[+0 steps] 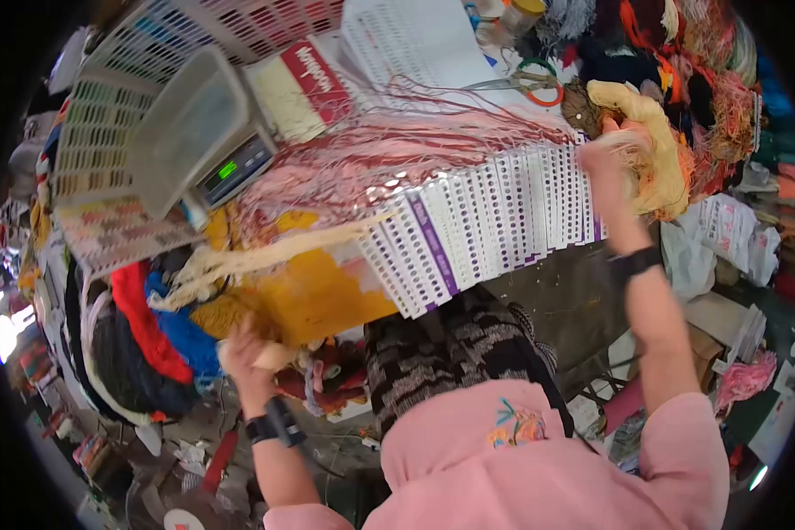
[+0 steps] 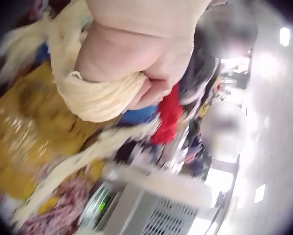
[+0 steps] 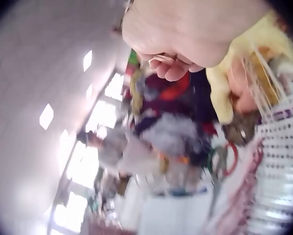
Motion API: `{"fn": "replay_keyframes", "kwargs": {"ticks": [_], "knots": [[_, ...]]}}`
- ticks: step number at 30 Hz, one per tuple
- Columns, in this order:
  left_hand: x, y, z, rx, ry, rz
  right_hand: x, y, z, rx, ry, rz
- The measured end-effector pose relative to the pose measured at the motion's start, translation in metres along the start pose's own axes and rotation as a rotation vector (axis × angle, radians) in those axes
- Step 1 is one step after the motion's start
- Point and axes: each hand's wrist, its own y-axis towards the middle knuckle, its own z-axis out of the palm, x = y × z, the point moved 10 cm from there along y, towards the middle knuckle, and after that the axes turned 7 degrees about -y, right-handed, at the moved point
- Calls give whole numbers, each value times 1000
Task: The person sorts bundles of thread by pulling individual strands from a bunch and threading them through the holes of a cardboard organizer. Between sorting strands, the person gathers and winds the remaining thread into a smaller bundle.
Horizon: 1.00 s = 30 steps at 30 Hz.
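Although motion blur softened both hands in the head view, the left hand (image 1: 253, 353) could be seen in the left wrist view, its fingers curled round one cream skein (image 2: 100, 100), part of which its palm hid. It was left of the yellow tabletop (image 1: 340, 300)'s near edge. The right hand (image 1: 605, 168), at the right end of the punched cards (image 1: 495, 212), had bent fingers pinching a few pale strands (image 3: 161, 58), too blurred to count.

The cards overlapped too closely for a count, their left end reaching the tabletop's near edge. Left of them, a stretch of yellow lay between the cream strands (image 1: 274, 252) and that edge. Pink strands (image 1: 362, 159) lay beyond the cards. One pair of scissors (image 1: 517, 82) lay far right, one scale (image 1: 194, 132) far left, and one yellow skein (image 1: 667, 150) right of the cards.
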Motion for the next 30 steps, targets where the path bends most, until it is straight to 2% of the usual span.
{"fn": "replay_keyframes", "kwargs": {"ticks": [1, 2, 3, 4, 6, 9, 12, 15, 18, 21, 22, 25, 26, 29, 30], "knots": [[32, 30, -3, -139, 88, 91, -28, 8, 9, 57, -20, -126], [53, 56, -9, -276, 178, 181, -23, -8, 61, 156, 34, -17], [89, 86, 15, -198, 415, 58, -14, -24, 115, 238, 105, 107], [110, 109, 11, -250, 477, 38, -8, -32, 151, 267, 127, 129], [172, 141, 48, -325, 831, 33, 9, -40, 193, 220, 116, 50], [224, 194, 39, -164, 1244, -102, 24, -52, 212, 85, 33, -136], [250, 217, 41, -153, 1635, -57, 28, -63, 217, 2, -21, -300], [251, 222, 31, -217, 1664, 32, 22, -63, 218, 20, 16, -284], [243, 214, 41, -41, 2074, 129, 12, -62, 216, 24, 30, -270], [230, 199, 24, -303, 1525, -19, 30, -67, 225, 117, 11, -346], [230, 198, 29, -300, 1472, 25, 41, -72, 231, 167, 10, -382], [240, 211, 40, -114, 1454, 53, 50, -79, 236, 214, -144, -435], [237, 209, 36, -185, 1309, 111, 50, -79, 236, 229, -96, -449], [238, 218, 34, -114, 1465, 111, 37, -78, 241, 222, 83, -437], [232, 222, 35, -48, 1653, 196, 37, -76, 239, 217, 74, -418]]}}
